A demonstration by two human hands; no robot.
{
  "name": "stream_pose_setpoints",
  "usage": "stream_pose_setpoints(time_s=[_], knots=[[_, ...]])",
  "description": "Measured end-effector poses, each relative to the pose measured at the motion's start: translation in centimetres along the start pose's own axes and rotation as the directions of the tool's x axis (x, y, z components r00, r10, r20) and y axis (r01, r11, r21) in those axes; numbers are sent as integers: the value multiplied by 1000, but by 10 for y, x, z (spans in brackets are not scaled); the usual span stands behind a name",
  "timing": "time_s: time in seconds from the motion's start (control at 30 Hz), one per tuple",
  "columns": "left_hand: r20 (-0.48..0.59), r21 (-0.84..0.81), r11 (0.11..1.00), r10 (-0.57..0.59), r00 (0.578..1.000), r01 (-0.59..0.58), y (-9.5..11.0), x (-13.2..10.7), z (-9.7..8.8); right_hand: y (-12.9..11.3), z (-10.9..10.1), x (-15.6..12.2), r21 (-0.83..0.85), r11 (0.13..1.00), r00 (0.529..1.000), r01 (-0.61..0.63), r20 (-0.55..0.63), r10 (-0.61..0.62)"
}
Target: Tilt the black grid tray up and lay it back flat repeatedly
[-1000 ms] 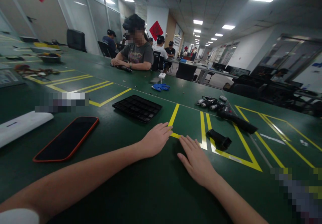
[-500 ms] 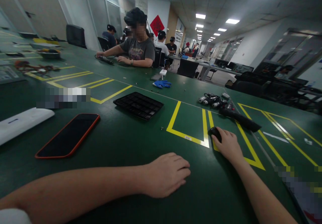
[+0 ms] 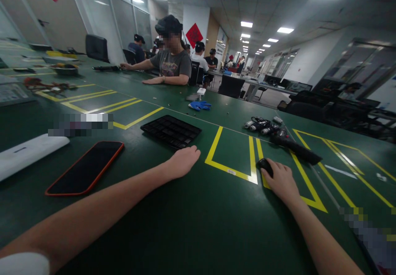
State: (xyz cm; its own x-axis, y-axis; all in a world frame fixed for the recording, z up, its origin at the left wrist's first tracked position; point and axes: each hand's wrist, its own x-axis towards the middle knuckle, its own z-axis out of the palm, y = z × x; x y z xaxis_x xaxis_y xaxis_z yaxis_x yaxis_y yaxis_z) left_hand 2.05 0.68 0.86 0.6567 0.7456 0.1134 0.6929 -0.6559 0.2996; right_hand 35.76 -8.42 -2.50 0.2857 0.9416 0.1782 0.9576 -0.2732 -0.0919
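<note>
On the table [image 3: 192,217], right hand [image 3: 283,182] clasps black part [image 3: 265,165], end poking leftward

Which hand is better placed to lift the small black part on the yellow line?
Right, most likely. The right hand lies on the black part, fingers curled over it; the left hand rests well away, beside the black tray.

The right hand [image 3: 282,181] closes over a small black rounded object [image 3: 265,164] right of the black plastic grid tray [image 3: 171,131], hiding most of it. Left of the tray, a flat white device [image 3: 31,153] is cut off at the edge.
</note>
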Motion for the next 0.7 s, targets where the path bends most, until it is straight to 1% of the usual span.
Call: stream_pose_setpoints(time_s=[0.03,0.07,0.1,0.13,0.17,0.2,0.23,0.27,0.3,0.33,0.37,0.4,0.43,0.47,0.5,0.53,0.6,0.7], knots=[[-26,-127,991,-32,999,28,-3,2,-3,0,1,0,1,1000,1000,-1,1,1],[-39,-290,953,-96,995,81,-7,6,-7,1,1,1,5,1000,1000,-2,3,2],[-26,-477,866,-186,982,151,-12,10,-12,1,1,1,8,1000,1000,-3,6,2],[17,-655,722,-283,959,224,-18,13,-20,2,1,1,12,1000,1000,-4,12,4],[76,-793,541,-367,927,279,-25,17,-28,2,1,1,17,1000,1000,-9,20,8],[131,-876,372,-431,893,307,-33,20,-36,1,0,1,21,1000,1000,-15,27,15],[161,-912,261,-483,861,317,-41,21,-44,0,-2,1,23,999,999,-23,35,22],[161,-915,236,-531,832,327,-50,23,-51,-1,-3,0,25,999,999,-30,40,29],[124,-886,299,-582,804,354,-59,23,-57,-2,-5,0,27,999,998,-36,46,34],[64,-806,426,-628,775,412,-66,23,-61,-3,-6,0,29,999,998,-41,50,39],[-15,-659,571,-661,750,490,-73,23,-63,-4,-6,-1,30,999,998,-44,50,42],[-96,-456,687,-670,736,566,-78,23,-64,-5,-6,-1,30,999,998,-44,50,43],[-151,-234,745,-662,734,624,-83,23,-63,-5,-6,-1,28,999,998,-40,45,39],[-169,-37,755,-651,740,655,-85,23,-61,-5,-5,-1,25,999,999,-31,33,30],[-158,113,743,-643,750,660,-87,24,-60,-3,-3,-1,20,1000,1000,-19,15,18],[-128,213,728,-641,757,652,-88,25,-58,-2,-2,0,16,1000,1000,-4,-3,4],[-66,296,726,-633,772,621,-87,27,-56,2,1,1,19,1000,999,19,-32,-18],[-67,305,747,-602,796,591,-81,25,-52,2,3,2,70,997,999,19,-44,-15]])
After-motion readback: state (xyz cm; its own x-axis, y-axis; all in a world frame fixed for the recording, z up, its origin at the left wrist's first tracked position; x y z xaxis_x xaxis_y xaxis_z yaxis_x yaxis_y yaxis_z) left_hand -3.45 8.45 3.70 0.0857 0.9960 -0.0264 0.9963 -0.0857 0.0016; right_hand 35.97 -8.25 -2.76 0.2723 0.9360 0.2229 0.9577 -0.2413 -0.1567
